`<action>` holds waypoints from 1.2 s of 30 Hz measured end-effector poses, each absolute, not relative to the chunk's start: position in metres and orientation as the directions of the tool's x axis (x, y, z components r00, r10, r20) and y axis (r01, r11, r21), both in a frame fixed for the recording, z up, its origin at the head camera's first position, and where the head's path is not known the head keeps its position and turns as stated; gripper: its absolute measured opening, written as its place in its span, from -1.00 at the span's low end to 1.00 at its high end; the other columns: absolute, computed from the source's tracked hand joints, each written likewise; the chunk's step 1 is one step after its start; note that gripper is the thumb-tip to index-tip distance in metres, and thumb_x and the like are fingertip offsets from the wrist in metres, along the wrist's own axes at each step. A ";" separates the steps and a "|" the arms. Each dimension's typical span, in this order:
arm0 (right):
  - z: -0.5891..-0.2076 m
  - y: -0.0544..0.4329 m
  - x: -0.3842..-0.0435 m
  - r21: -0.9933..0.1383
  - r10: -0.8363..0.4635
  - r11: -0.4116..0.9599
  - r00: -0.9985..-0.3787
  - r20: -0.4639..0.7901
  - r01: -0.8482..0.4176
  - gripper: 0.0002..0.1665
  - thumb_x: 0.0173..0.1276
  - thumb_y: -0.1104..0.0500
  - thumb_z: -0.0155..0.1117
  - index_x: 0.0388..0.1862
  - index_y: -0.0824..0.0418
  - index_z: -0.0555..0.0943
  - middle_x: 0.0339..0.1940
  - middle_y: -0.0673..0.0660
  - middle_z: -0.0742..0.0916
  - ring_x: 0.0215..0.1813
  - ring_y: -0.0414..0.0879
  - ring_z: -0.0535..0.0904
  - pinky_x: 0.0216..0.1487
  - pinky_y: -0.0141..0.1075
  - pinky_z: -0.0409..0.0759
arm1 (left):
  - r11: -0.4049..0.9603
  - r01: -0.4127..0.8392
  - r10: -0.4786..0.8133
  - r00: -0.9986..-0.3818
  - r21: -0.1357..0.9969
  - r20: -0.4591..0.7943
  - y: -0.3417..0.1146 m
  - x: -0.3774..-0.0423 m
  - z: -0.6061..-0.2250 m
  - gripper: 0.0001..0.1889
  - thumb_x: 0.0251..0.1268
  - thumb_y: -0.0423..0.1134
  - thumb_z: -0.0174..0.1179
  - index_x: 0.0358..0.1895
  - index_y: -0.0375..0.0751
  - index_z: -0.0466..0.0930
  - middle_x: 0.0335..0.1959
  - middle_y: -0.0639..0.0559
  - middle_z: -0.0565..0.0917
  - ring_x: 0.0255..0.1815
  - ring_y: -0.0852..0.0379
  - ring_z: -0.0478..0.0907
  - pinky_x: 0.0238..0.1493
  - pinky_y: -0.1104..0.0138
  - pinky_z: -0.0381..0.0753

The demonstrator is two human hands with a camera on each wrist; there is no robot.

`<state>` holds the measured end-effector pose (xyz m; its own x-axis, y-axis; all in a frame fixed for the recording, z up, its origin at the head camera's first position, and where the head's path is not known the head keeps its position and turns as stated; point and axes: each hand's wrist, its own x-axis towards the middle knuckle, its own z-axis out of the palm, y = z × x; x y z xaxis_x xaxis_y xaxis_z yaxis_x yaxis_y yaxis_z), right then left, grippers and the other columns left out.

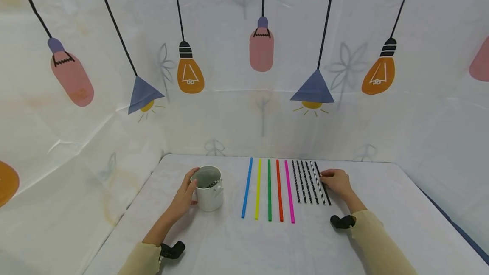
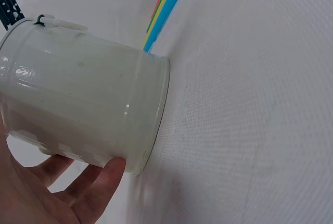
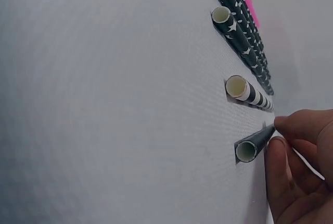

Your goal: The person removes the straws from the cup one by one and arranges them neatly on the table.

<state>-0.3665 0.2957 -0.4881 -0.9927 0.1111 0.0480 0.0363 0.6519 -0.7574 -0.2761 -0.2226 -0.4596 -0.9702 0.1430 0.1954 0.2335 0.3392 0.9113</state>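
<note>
My left hand (image 1: 186,194) is curled round the side of a small white metal bucket (image 1: 209,198), which stands upright on the table. Inside the bucket, black straws with white dots (image 2: 9,5) show at its mouth in the left wrist view. On the right, my right hand (image 1: 336,181) pinches a plain black paper straw (image 3: 246,151) along its length between thumb and fingertips. That straw lies at the right end of the row. Right beside it is a black-and-white striped straw (image 3: 237,87), then several black patterned straws (image 1: 305,186).
Left of the patterned straws lie longer strips in blue (image 1: 246,188), yellow (image 1: 258,190), green (image 1: 269,190), red (image 1: 279,190) and pink (image 1: 290,192). A white cloth covers the table (image 1: 237,249). Behind it hangs a white sheet (image 1: 229,118) printed with lamps.
</note>
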 end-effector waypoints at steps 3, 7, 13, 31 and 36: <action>-0.487 0.295 -0.367 -0.764 0.109 0.645 -0.993 0.041 0.039 -0.61 0.35 0.24 0.23 0.06 0.49 0.56 -0.09 0.40 0.66 -0.20 0.07 0.63 -0.27 -0.20 0.64 | 0.344 0.238 0.132 -0.970 0.908 0.204 -0.226 -0.283 -0.468 -0.53 0.63 -0.13 -0.30 0.51 0.05 -0.02 0.50 -0.27 0.04 0.37 -0.46 0.12 -0.26 -0.16 0.63; -0.486 0.295 -0.368 -0.766 0.119 0.641 -0.992 0.051 0.037 -0.61 0.38 0.22 0.20 0.08 0.46 0.56 -0.10 0.37 0.68 -0.24 0.02 0.63 -0.31 -0.24 0.62 | 0.335 0.254 0.129 -0.966 0.907 0.223 -0.229 -0.287 -0.474 -0.53 0.63 -0.07 -0.29 0.50 0.09 0.01 0.49 -0.25 0.07 0.36 -0.47 0.13 -0.29 -0.14 0.64; -0.473 0.282 -0.368 -0.817 0.109 0.575 -0.985 0.130 -0.044 -0.61 0.41 0.20 0.20 0.09 0.45 0.56 -0.10 0.34 0.67 -0.25 0.01 0.64 -0.33 -0.31 0.64 | 0.346 0.235 0.121 -0.971 0.908 0.205 -0.229 -0.286 -0.475 -0.54 0.63 -0.08 -0.30 0.50 0.11 0.01 0.49 -0.24 0.07 0.36 -0.45 0.14 -0.28 -0.13 0.64; -0.415 0.096 -0.333 -0.863 -0.251 0.386 -0.937 0.241 -0.326 -0.80 0.34 0.21 0.32 -0.07 0.20 0.70 -0.20 0.06 0.72 -0.28 0.06 0.64 -0.33 -0.24 0.68 | 0.341 0.224 0.112 -0.974 0.913 0.197 -0.229 -0.287 -0.474 -0.54 0.63 -0.04 -0.29 0.49 0.13 0.02 0.49 -0.24 0.08 0.35 -0.43 0.17 -0.26 -0.11 0.64; -0.408 0.055 -0.319 -0.857 -0.369 0.354 -0.898 0.240 -0.375 -0.81 0.34 0.20 0.33 -0.08 0.12 0.70 -0.21 0.02 0.71 -0.35 -0.07 0.62 -0.36 -0.27 0.67 | 0.324 0.238 0.105 -0.971 0.915 0.215 -0.227 -0.287 -0.476 -0.55 0.62 -0.03 -0.27 0.49 0.17 0.05 0.48 -0.25 0.10 0.33 -0.43 0.19 -0.28 -0.12 0.64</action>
